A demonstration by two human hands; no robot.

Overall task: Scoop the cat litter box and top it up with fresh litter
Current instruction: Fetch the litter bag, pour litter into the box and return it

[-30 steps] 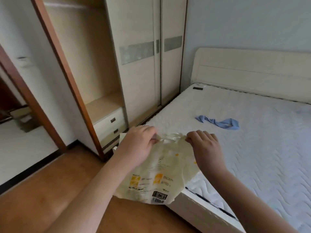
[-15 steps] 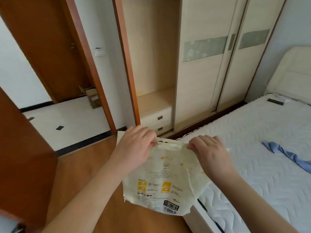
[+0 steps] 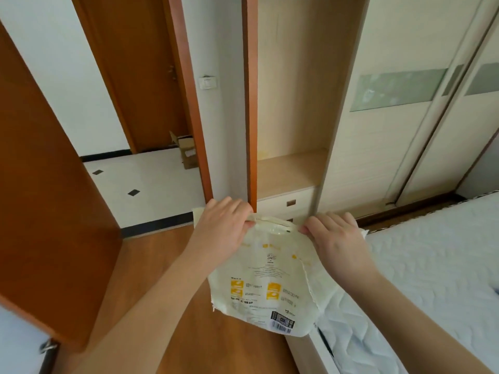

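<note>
A cream litter bag (image 3: 267, 284) with yellow squares, small print and a barcode hangs in front of me, above the wooden floor. My left hand (image 3: 221, 228) pinches its top edge at the left corner. My right hand (image 3: 334, 238) pinches the same edge at the right corner, next to the cut-out handle. The bag looks slack and fairly flat. No litter box or scoop is in view.
An open brown door (image 3: 51, 201) stands at my left, with a doorway onto a white tiled floor (image 3: 145, 184) and a cardboard box (image 3: 186, 151). A wardrobe (image 3: 378, 117) with drawers faces me. A bed with a white mattress (image 3: 437, 265) is at my right.
My view has swung left, from the bed toward the doorway and wardrobe. Both hands have kept their grip on the bag's top edge.
</note>
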